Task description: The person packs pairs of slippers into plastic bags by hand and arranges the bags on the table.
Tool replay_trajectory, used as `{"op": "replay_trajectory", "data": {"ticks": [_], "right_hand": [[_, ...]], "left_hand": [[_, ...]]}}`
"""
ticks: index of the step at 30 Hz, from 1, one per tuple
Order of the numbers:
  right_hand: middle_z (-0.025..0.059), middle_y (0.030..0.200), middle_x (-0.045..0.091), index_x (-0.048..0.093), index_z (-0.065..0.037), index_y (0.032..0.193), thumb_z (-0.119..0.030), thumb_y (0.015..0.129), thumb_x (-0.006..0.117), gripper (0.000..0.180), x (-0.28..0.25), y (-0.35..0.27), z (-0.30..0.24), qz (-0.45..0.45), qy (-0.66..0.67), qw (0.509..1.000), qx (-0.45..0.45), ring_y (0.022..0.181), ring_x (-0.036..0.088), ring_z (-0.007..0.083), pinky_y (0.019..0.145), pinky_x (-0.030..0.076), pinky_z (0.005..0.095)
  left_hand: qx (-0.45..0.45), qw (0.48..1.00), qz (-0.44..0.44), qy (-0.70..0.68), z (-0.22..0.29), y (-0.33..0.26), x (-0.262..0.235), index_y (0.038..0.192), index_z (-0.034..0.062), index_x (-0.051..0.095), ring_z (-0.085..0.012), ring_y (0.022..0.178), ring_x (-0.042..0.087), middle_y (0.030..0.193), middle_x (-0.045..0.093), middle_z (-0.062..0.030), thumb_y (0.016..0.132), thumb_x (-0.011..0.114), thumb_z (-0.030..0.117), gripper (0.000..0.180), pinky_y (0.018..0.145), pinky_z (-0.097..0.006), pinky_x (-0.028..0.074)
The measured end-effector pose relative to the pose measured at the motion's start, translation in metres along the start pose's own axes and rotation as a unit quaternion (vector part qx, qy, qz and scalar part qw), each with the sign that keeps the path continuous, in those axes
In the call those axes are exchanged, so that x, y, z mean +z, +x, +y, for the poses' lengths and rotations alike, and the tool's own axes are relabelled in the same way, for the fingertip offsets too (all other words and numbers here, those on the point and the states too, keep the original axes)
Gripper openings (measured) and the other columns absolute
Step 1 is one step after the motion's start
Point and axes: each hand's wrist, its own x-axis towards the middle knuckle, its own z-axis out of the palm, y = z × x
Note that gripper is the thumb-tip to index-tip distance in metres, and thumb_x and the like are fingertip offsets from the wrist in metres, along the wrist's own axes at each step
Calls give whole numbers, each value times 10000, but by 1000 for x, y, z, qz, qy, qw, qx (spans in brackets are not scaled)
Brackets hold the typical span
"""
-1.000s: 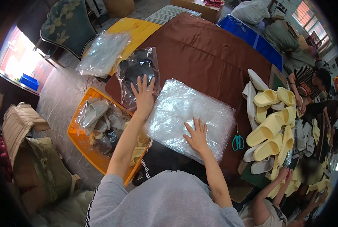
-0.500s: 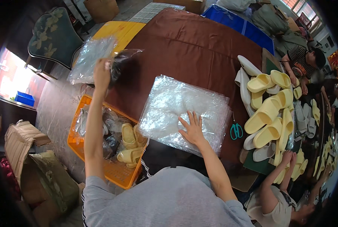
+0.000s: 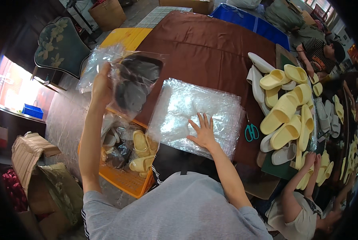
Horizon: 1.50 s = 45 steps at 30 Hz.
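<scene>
Brown cloth covers the wide surface point(image 3: 211, 44), with a yellow board and a blue crate at its far edge and cardboard boxes on the floor to the left. Since a second ago the left hand point(image 3: 101, 86) has lifted the clear plastic bag holding dark grey slippers point(image 3: 133, 86) off the surface and swung it out past the left edge; half a second ago it was already rising, and now it hangs in the air above the orange plastic crate point(image 3: 125, 180) on the floor. Its grip is pinched on the bag's upper left corner, fingers closed around the film. My reading is that the filled bag is leaving the packing spot, which sits bare of any pair.

The right hand point(image 3: 204, 132) has stayed put throughout, lying flat with fingers spread on the stack of clear crinkled plastic bags point(image 3: 197, 114) at the near middle of the surface, holding nothing. Teal-handled scissors point(image 3: 251, 132) lie just beside the stack's right side, and pale yellow and white foam slippers point(image 3: 285, 116) are heaped along the right edge. At the near right corner another person point(image 3: 297, 208) reaches toward that heap.
</scene>
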Motion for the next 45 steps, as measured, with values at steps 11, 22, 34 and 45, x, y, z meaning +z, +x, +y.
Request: {"op": "replay_trajectory", "data": {"ticks": [11,22,34,45], "right_hand": [[208,1237,591,549,-8,1275,1,807,579,469,66,5,72,131,674,703,187,1190,556,351,1051,387,377],[152,1072,625,632,-21,1104,3,900,487,251,-62,-28,50,318,306,865,237,1008,618,302,861,482,372],[186,1019,655,566,-26,1253,-96,819,702,461,-79,34,79,24,305,946,107,907,660,336,854,513,402],[82,1190,639,532,-94,1360,-189,804,773,614,-62,54,72,-69,428,895,106,1089,586,184,959,444,314]], "left_hand": [[-26,882,-334,331,-106,-39,101,1458,49,394,-215,1131,569,1312,531,-162,931,624,391,670,940,-336,474],[237,683,-114,681,-259,-82,20,1498,177,332,-401,1455,126,1569,213,-153,957,520,415,621,1114,-668,64],[207,716,-146,650,-284,-81,-7,1532,207,261,-406,1471,76,1609,101,-152,876,598,515,799,1105,-676,61],[199,733,-173,627,-280,-77,-17,1531,259,259,-391,1473,82,1614,80,-131,855,614,532,811,1123,-665,77]]}}
